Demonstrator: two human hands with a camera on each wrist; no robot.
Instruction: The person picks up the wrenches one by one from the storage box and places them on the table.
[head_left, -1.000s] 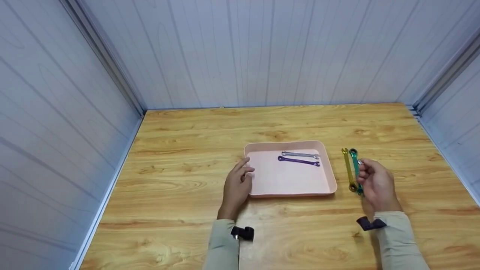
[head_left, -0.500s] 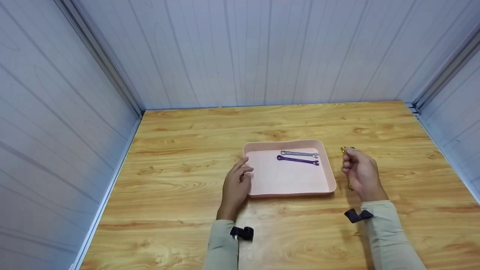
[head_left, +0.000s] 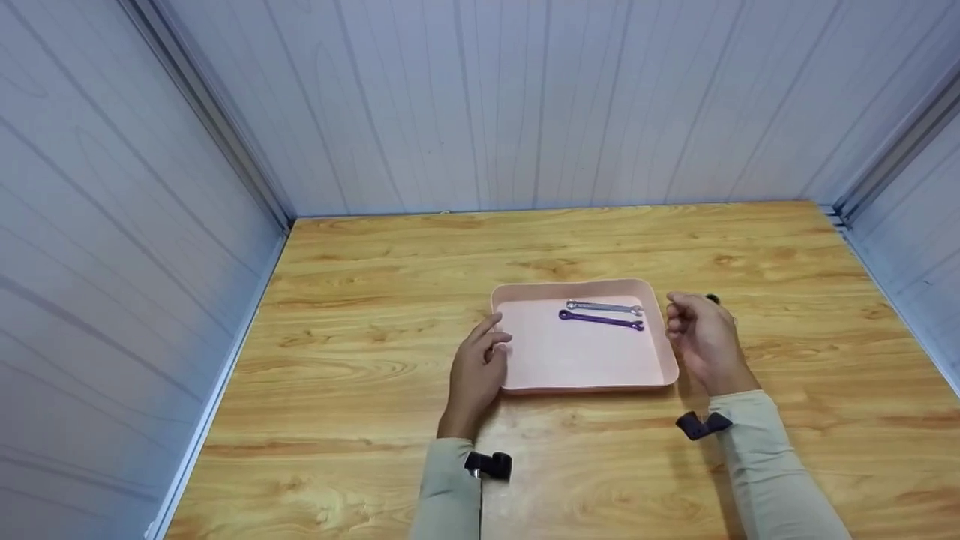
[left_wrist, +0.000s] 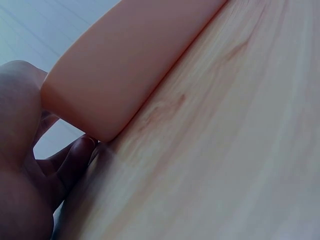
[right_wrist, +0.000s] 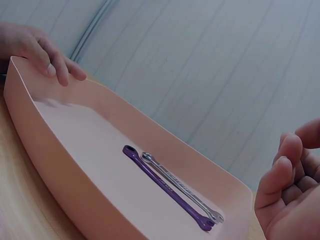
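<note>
My left hand [head_left: 476, 367] holds the left side of a shallow pink tray [head_left: 585, 388], its fingers hooked over the rim. The left wrist view shows a digit low against the tray's outer wall [left_wrist: 100, 95]. Inside the tray, a purple wrench [head_left: 600, 320] and a silver wrench [head_left: 604, 307] lie side by side near the far right corner. My right hand [head_left: 701, 334], fingers curled, is just beyond the tray's right rim. The right wrist view shows only part of it; I cannot tell whether it holds something.
A dark wrench end [head_left: 712, 298] peeks out behind my right hand; the rest of it is hidden. The yellow wrench seen earlier is out of sight there. The wood-grain table [head_left: 375, 300] is bounded by pale panel walls [head_left: 495, 105] at the back and both sides.
My right hand has moved left, from beside the green wrench to the tray's right rim, and now covers the spot of the yellow and green wrenches. Left hand and tray stay put.
</note>
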